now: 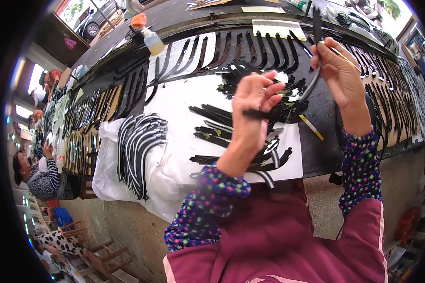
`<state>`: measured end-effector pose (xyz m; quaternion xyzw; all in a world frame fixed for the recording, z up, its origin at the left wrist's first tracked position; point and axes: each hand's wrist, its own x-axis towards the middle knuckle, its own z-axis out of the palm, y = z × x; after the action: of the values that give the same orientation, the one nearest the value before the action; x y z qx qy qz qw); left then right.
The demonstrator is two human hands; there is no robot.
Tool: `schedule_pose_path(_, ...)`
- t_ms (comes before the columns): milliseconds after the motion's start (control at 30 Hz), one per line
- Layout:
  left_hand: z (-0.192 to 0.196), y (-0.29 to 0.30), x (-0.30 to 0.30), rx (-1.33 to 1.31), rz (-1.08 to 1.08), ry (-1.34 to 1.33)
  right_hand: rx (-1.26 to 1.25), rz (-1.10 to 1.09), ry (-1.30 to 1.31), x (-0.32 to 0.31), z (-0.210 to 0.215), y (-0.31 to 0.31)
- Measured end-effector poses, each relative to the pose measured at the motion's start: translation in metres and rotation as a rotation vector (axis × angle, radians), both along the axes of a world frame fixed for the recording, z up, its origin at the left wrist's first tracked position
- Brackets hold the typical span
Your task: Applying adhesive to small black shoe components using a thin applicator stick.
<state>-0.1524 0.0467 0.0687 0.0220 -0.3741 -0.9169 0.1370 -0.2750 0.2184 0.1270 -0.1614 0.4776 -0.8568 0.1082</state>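
My right hand [340,70] is closed on a curved black strip [318,28], raised over the right part of the table. A thin pale stick [342,55] also sits in its fingers. My left hand [256,99] is partly curled, slightly blurred, with a short dark strip [259,114] lying across its palm. Beneath the hands, a loose heap of black strips [243,70] covers part of a white board [174,104]. More black strips [212,137] lie beside and under my left wrist. A yellow-and-white strip [311,127] rests by the board's right edge.
On the left, a bundle of pale-edged black strips [144,146] lies on white plastic [106,165]. Rows of strips [274,49] line the table's back, with others on both sides. A bottle of yellowish liquid [153,42] stands back left. Another person [47,177] sits far left.
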Motion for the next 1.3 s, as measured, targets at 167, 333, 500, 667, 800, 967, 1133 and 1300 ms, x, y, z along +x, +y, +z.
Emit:
schedule_pose_path(167, 0.005, 0.023, -0.009, -0.186, -0.164, -0.370, -0.098, -0.053, 0.001, -0.016, -0.014, 0.017)
schedule_pose_path(333, -0.012, 0.004, -0.002, -0.960, -0.084, -0.306, 0.149, -0.067, 0.126, -0.012, 0.001, 0.016)
schedule_pose_path(500, -0.024, 0.007, 0.055, -1.750, -0.139, -0.325, 0.629, -0.020, 0.500, -0.028, -0.015, -0.026)
schedule_pose_path(667, -0.044, 0.018, 0.079, -1.901, -0.079, -0.320, 0.804, -0.080, 0.821, -0.022, -0.067, -0.059)
schedule_pose_path(800, -0.053, 0.011, 0.085, -1.868, -0.022, -0.260, 0.879, 0.399, 0.796, 0.039, -0.068, -0.019)
schedule_pose_path(967, -0.055, -0.011, 0.086, -1.671, -0.123, -0.122, 0.923, 0.207, 1.299, 0.071, -0.113, 0.018)
schedule_pose_path(1133, -0.057, -0.034, 0.115, -1.602, 0.052, -0.091, 0.883, 0.104, 1.438, 0.068, -0.114, 0.026)
schedule_pose_path(1300, -0.048, -0.080, 0.133, -1.596, 0.321, -0.313, 0.852, 0.140, 1.094, 0.040, -0.080, 0.010)
